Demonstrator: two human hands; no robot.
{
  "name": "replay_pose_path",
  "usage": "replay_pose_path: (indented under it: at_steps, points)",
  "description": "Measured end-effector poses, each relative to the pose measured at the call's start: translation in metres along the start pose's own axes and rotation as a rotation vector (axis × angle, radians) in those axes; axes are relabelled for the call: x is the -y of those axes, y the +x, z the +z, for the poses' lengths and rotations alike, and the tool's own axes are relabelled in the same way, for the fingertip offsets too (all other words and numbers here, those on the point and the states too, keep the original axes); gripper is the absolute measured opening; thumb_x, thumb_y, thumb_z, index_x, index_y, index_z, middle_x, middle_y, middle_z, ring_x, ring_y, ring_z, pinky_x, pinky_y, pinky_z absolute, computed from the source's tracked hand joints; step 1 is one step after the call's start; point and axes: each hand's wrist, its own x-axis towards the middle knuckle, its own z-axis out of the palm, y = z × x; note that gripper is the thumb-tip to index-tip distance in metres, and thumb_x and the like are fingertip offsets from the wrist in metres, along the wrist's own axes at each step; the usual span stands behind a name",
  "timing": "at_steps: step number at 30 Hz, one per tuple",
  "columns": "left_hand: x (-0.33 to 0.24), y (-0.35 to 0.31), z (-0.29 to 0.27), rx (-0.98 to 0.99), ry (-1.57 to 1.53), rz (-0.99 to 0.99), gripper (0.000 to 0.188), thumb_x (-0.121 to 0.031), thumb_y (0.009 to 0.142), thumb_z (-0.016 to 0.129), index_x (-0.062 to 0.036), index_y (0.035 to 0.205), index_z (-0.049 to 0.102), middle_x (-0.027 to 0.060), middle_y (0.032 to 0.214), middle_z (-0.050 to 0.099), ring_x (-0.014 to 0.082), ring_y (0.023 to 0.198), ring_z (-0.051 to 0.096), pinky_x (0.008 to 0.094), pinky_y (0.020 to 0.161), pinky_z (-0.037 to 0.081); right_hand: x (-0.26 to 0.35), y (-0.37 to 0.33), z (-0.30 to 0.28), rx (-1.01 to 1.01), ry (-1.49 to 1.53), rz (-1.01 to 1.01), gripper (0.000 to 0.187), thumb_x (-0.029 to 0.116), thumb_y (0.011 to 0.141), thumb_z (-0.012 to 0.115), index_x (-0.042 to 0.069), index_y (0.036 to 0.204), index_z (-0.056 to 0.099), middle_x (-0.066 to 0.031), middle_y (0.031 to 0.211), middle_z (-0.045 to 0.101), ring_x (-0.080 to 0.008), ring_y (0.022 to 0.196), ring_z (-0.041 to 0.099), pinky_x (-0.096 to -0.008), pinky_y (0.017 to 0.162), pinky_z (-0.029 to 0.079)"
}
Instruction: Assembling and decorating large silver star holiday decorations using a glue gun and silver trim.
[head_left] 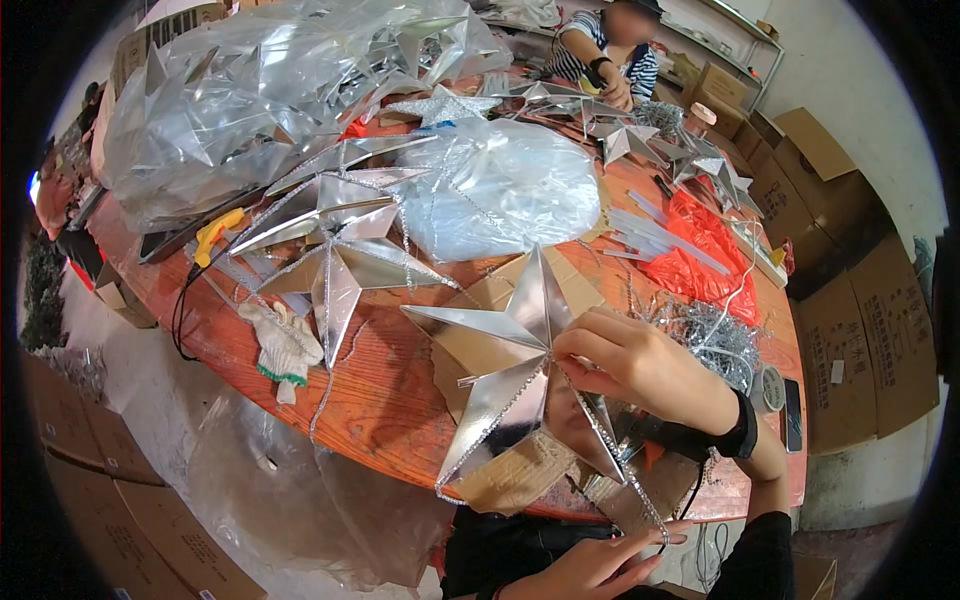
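A shiny silver five-pointed star (500, 400) lies on cardboard at the table's near edge. A thin sparkling trim chain (490, 430) runs along its lower left arm and rim. My right hand (635, 365) is closed just right of the star's centre, fingertips pinching the chain against its surface. From there the chain passes over the lower right point and hangs down to my left hand (595, 565) at the bottom of the view, whose fingers pinch the loose length. Left of them lies a larger silver star (345, 230) with trim chains draped over it.
The red-brown wooden table (380, 400) carries a clear plastic bag (500, 190), a white glove (280, 345), a yellow-handled tool (215, 235), glue sticks (665, 235) on a red bag, tangled silver trim (700, 330) and a phone (792, 415). Cardboard boxes (840, 350) stand right. Another person (605, 60) works opposite.
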Motion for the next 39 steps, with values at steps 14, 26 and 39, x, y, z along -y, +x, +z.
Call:
replay_pose_path:
  at_steps: [14,26,39]
  points:
    - [-0.002,0.004,-0.003,0.067,0.001,-0.016,0.038,-0.013,0.093,0.048,-0.0069,0.13,0.043,0.0114,0.098,0.061,0.0178,0.07,0.057,0.0285,0.066,0.044,-0.007,-0.013,0.001,-0.06,0.051,-0.026,0.022,0.007,0.077,0.063,0.0,0.097,0.058,-0.0116,0.086,0.056,-0.0283,0.08,0.059,-0.0354,0.068,0.049]
    - [0.005,0.004,-0.001,0.026,0.018,0.047,0.04,-0.015,0.093,0.048,-0.0079,0.132,0.041,0.0105,0.102,0.061,0.0166,0.068,0.055,0.0272,0.064,0.043,-0.009,-0.016,0.005,-0.079,0.023,-0.087,0.029,0.005,0.074,0.065,-0.001,0.102,0.059,-0.0108,0.093,0.059,-0.0269,0.084,0.059,-0.0347,0.071,0.05]
    - [0.004,0.007,0.001,0.003,0.043,0.101,0.037,-0.015,0.093,0.049,-0.0085,0.129,0.046,0.0116,0.091,0.061,0.0181,0.06,0.053,0.0281,0.059,0.043,-0.011,-0.017,0.006,-0.06,0.018,-0.09,0.031,0.005,0.073,0.064,-0.001,0.103,0.059,-0.0104,0.094,0.058,-0.0262,0.085,0.059,-0.0339,0.071,0.05]
